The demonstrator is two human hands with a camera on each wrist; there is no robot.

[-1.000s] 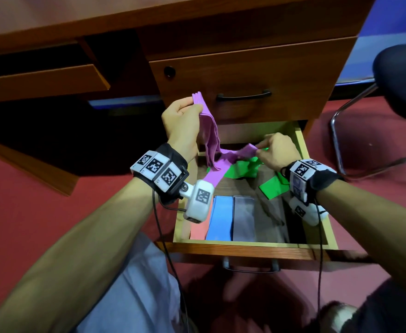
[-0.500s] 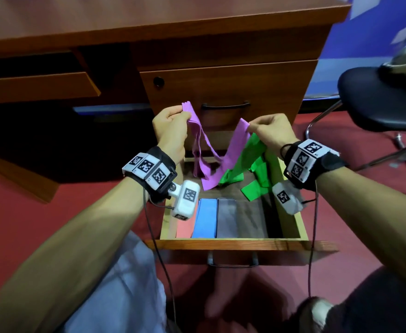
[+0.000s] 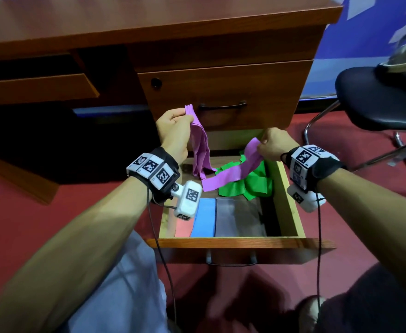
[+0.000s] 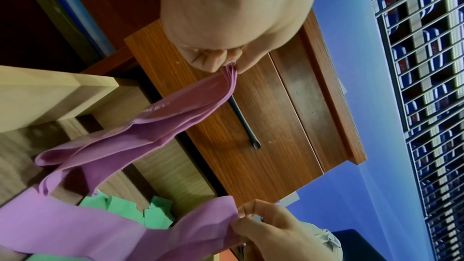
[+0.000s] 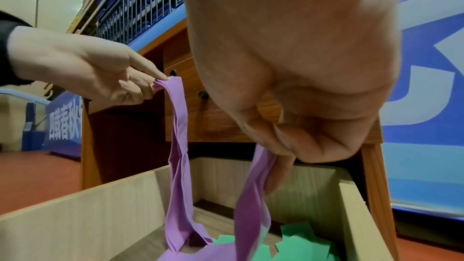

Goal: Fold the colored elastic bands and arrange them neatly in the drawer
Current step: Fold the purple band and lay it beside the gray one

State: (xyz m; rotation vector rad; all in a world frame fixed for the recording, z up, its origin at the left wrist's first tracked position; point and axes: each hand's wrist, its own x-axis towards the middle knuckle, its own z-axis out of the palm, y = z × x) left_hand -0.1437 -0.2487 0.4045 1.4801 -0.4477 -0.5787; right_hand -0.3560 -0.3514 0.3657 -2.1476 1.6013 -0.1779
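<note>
A purple elastic band (image 3: 200, 147) (image 4: 155, 132) (image 5: 178, 146) hangs in a loop over the open drawer (image 3: 290, 207). My left hand (image 3: 173, 127) (image 4: 233, 64) pinches several gathered layers of it up high. My right hand (image 3: 270, 144) (image 5: 273, 154) pinches the other end, lower and to the right. The band's slack middle sags onto a crumpled green band (image 3: 247, 186) (image 5: 296, 243) at the back of the drawer. At the drawer's front lie folded pink (image 3: 184, 228), blue (image 3: 204, 218) and grey (image 3: 226, 217) bands, side by side.
The desk's closed upper drawer with a black handle (image 3: 222, 105) stands just behind my hands. A black chair (image 3: 377, 99) stands to the right on the red floor. The drawer's front panel (image 3: 240, 243) juts toward my knees.
My right hand first rose from the drawer with the band's free end, then moved a little lower and further from the left hand. The left hand kept its pinch up high.
</note>
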